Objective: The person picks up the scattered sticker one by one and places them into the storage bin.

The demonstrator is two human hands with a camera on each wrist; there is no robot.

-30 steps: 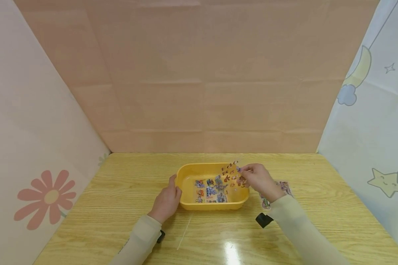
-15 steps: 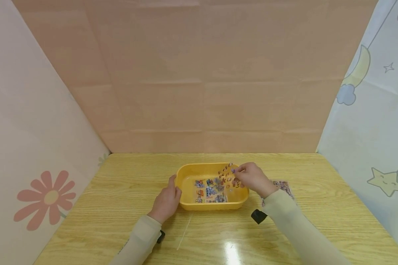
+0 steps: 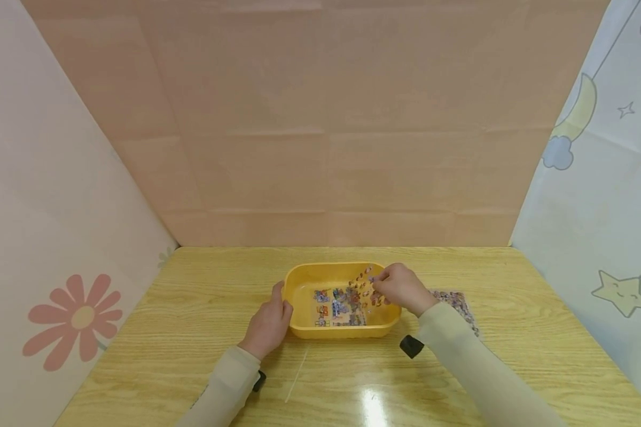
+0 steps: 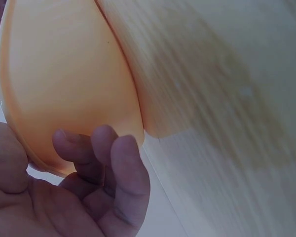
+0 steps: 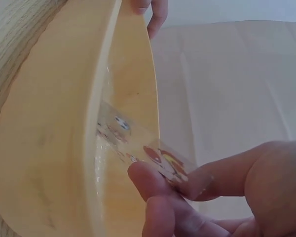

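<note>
A yellow plastic basin [image 3: 338, 333] stands on the table with patterned sheets [image 3: 323, 311] of small colourful pictures lying flat inside. My left hand [image 3: 267, 325] grips its left end, and in the left wrist view the fingers [image 4: 130, 168] curl beside the outer wall. Over the basin's right end, my right hand [image 3: 403, 289] pinches a clear sticker sheet [image 3: 362, 286] printed with small figures. The right wrist view shows thumb and finger on one corner of this sheet [image 5: 153, 153], which slants down past the rim into the basin.
Another patterned sheet [image 3: 456, 302] lies on the wooden table [image 3: 208, 296] right of the basin, partly hidden by the right sleeve. Black wrist devices [image 3: 412, 346] show at both cuffs. A plain backdrop [image 3: 326, 148] and printed side panels enclose the table.
My right hand has moved a little left and lower with the sticker sheet, deeper over the basin. More of the sheet on the table shows now. The left hand has stayed still.
</note>
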